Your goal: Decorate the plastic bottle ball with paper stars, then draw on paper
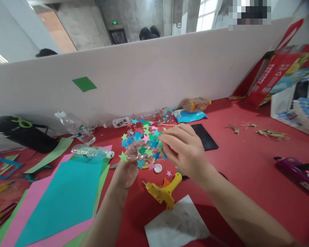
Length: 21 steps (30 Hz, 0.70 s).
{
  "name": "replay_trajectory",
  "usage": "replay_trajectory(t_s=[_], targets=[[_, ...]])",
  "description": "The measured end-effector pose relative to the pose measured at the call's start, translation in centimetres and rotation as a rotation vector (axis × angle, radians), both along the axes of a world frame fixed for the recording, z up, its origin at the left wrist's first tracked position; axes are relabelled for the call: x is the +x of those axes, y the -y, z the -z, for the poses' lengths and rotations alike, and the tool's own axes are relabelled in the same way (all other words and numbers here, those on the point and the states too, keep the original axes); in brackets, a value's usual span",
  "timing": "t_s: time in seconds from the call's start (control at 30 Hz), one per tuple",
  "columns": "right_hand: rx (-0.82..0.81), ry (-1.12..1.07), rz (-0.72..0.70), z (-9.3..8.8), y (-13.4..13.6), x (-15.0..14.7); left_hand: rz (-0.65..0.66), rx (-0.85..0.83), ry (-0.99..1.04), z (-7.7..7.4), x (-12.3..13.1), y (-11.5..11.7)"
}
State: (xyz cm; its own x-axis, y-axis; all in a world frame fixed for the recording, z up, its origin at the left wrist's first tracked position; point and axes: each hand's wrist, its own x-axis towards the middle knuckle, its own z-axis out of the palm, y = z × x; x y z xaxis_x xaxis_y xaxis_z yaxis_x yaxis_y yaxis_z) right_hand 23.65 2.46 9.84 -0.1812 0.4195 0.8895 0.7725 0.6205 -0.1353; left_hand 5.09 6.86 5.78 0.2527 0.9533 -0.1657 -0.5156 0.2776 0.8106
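Observation:
My left hand [130, 164] is wrapped round a clear plastic craft piece [140, 145] covered in small paper stars of blue, green and pink. At its right side, my right hand [186, 149] has its fingers pinched together among the stars; what they grip is hidden. Below both hands, a yellow glue gun [163, 192] lies on the red table. A white bottle cap [158, 168] and a loose pink star [169, 173] lie just under the craft piece. Scissors lie partly hidden behind my left hand.
Stacked coloured paper [64, 195], a clear bottle [89, 151] and a black flask [23, 132] occupy the left. A black phone [204, 136] and a blue packet [190, 116] lie behind my right hand. A white sheet [180, 223] is in front, a purple power strip [298, 175] right.

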Motion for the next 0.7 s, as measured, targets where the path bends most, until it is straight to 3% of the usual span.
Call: replay_trajectory(t_s=[0.23, 0.5, 0.7], targets=[[0.120, -0.029, -0.020, 0.3, 0.1, -0.4, -0.001, -0.043, -0.011, -0.2, -0.2, 0.2], [-0.123, -0.092, -0.228, -0.1, -0.2, 0.1, -0.051, -0.069, -0.021, 0.4, -0.4, 0.2], [-0.158, -0.049, -0.272, -0.2, 0.0, -0.1, -0.078, -0.065, -0.029, 1.2, -1.0, -0.2]])
